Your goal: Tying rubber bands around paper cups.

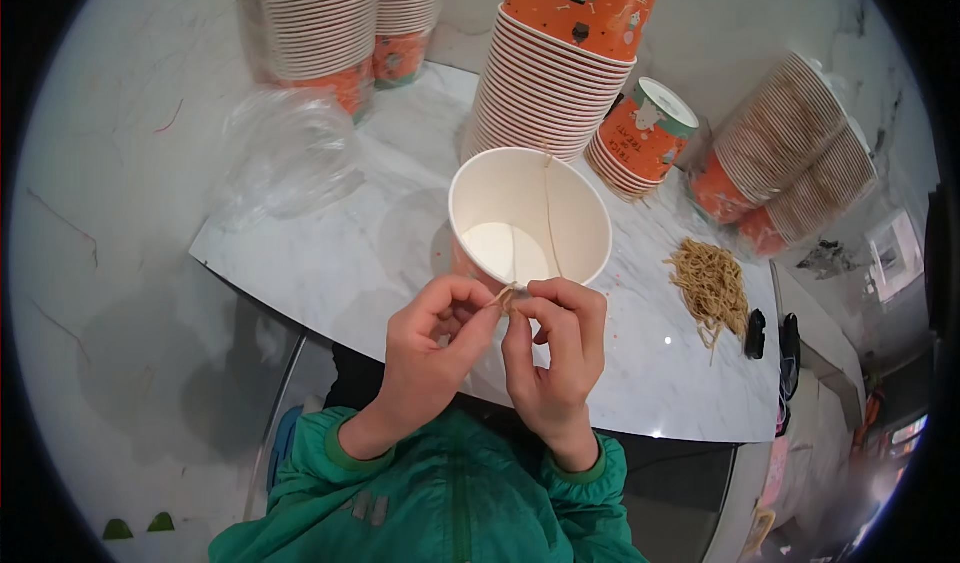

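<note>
A white-lined paper bucket [475,198] is tilted with its mouth toward me near the table's front edge. A thin tan string [551,213] runs down across its inside from the far rim to the near rim. At that near rim, my left hand [432,348] pinches the string between thumb and forefinger. Close beside it, my right hand [557,353] also pinches the string, its fingertips almost touching the left ones. A small loop or knot shows between the fingertips; its exact form is too small to tell.
Behind the bucket rises a tall stack of orange-printed paper buckets [545,93], with a shorter upside-down stack [640,143] beside it. Wrapped stacks [785,148] stand at right and far left. A heap of tan strings [710,288], a black object [755,334] and crumpled clear plastic [290,153] lie on the table.
</note>
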The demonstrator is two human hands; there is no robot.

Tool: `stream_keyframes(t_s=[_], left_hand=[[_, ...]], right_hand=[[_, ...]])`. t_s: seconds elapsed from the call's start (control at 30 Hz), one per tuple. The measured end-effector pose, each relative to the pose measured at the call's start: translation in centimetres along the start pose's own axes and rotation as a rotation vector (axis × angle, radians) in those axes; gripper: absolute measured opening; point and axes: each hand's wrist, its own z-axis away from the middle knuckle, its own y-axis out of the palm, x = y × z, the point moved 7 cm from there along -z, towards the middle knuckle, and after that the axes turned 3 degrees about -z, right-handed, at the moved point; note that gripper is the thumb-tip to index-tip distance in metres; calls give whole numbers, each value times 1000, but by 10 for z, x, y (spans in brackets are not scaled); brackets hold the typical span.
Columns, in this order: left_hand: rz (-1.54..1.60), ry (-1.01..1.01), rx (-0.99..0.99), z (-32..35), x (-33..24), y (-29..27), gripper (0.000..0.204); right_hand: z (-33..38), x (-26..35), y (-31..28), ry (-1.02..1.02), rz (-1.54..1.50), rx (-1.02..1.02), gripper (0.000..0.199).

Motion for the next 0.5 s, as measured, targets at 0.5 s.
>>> stream_keyframes(t_s=[0.5], left_hand=[[-849, 737, -239, 15, -47, -7, 24]], right_hand=[[-18, 14, 21, -192, 203, 109, 22]])
